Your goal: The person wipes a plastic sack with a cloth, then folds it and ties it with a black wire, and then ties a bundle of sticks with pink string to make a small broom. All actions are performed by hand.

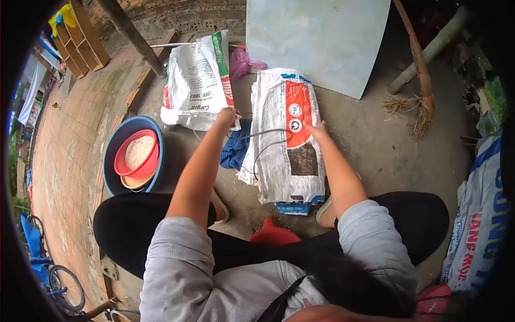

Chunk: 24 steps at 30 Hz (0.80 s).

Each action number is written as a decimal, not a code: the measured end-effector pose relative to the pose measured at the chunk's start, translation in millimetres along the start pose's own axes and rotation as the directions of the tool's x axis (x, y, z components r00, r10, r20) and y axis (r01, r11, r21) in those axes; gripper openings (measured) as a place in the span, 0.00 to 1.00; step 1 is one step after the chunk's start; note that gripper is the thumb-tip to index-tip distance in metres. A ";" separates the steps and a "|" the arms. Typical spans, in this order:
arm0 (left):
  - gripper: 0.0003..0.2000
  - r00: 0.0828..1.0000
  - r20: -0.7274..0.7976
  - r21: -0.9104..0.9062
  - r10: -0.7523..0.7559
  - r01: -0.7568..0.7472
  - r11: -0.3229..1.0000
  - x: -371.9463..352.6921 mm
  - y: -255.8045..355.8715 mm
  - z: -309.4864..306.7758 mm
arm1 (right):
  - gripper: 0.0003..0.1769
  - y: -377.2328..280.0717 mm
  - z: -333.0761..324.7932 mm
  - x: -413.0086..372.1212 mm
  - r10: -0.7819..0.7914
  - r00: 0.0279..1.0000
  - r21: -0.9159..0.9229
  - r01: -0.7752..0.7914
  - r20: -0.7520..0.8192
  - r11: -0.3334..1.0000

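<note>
Head view. My left hand (227, 116): pinching the near corner of the Cargill sack (196, 80). My right hand (317, 130): touching the outer edge of the stacked sacks (295, 153); closure, I cannot tell. Between grips: dark cord (273, 130), lying looped, possibly snagging any sack I'm pulling.

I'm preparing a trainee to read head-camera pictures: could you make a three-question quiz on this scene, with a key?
1. Which hand is at the near edge of the Cargill sack: (a) left, (b) right?
2. True or false: the blue basin holds a red bowl.
3. Fill in: the crumpled plastic bag beside that sack is ____.

Key: 1. (a), the left hand. 2. True. 3. Pink.
</note>
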<state>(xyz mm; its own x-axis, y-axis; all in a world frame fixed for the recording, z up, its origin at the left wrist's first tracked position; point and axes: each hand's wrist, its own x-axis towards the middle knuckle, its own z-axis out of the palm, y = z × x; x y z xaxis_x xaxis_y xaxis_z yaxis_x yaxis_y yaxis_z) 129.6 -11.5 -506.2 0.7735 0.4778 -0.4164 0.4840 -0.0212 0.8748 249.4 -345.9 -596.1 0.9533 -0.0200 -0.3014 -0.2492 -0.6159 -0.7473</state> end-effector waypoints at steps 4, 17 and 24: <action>0.19 0.922 -0.138 0.351 0.361 -0.296 0.889 30.7 -85.5 60.8 | 0.69 -12.6 0.1 -49.7 0.154 0.983 -0.095 -0.163 -0.098 0.982; 0.35 0.994 -0.073 -0.351 0.078 -0.099 0.931 15.8 -64.0 141.3 | 0.34 1.0 -22.4 -8.8 0.067 0.755 0.516 -0.507 0.652 0.690; 0.50 0.953 0.116 -0.163 0.280 -0.260 0.952 -32.3 -0.3 127.8 | 0.25 14.7 -25.4 -21.3 -0.124 0.865 0.809 -0.392 0.486 0.439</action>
<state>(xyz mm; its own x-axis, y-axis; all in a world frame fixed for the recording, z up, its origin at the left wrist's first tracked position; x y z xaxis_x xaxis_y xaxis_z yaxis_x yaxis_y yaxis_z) 156.8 -139.2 -524.6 0.9202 0.3475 -0.1801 0.1925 -0.0013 0.9813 229.8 -374.6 -585.6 0.7724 0.4425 -0.4557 -0.6208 0.3742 -0.6889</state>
